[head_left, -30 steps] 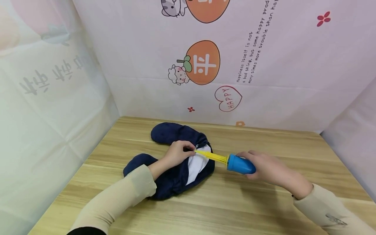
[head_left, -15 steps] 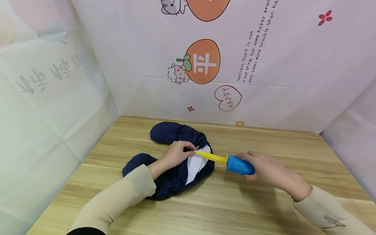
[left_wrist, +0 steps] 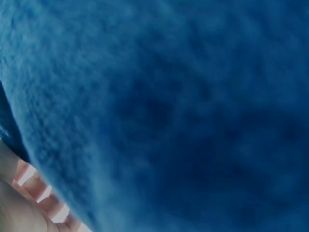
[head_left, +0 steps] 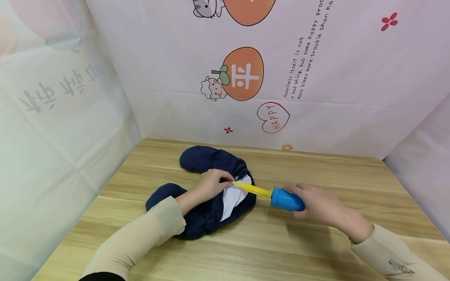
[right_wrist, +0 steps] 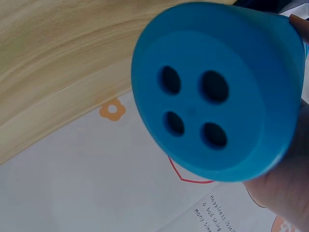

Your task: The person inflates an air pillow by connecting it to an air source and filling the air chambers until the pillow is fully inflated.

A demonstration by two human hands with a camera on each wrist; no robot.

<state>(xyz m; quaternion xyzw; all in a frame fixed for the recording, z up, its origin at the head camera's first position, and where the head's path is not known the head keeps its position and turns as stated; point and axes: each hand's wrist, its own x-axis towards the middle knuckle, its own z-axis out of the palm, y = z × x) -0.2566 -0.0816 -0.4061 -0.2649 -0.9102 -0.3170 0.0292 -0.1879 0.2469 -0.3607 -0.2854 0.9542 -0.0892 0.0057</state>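
A navy U-shaped neck pillow (head_left: 200,230) lies on the table, its cover unzipped along the right side so that white lining (head_left: 233,200) shows. My left hand (head_left: 212,183) lies over the pillow, thumb and index finger pinching at the opening, where the tip of a yellow nozzle (head_left: 258,190) ends. What sits between those fingertips is hidden. My right hand (head_left: 318,205) grips the blue hand pump (head_left: 287,200) that carries this nozzle. In the right wrist view the pump's end (right_wrist: 193,111) shows several round holes. Blurred navy plush (left_wrist: 169,96) fills most of the left wrist view.
The wood-grain table (head_left: 267,249) runs up to a white printed cloth backdrop (head_left: 168,97) at the back. More cloth (head_left: 52,156) hangs along the left side, and on the right as well.
The pump and nozzle have dipped very slightly toward the front of the table, still in my right hand. My left hand keeps its pinch, and the pillow lies nearly as before.
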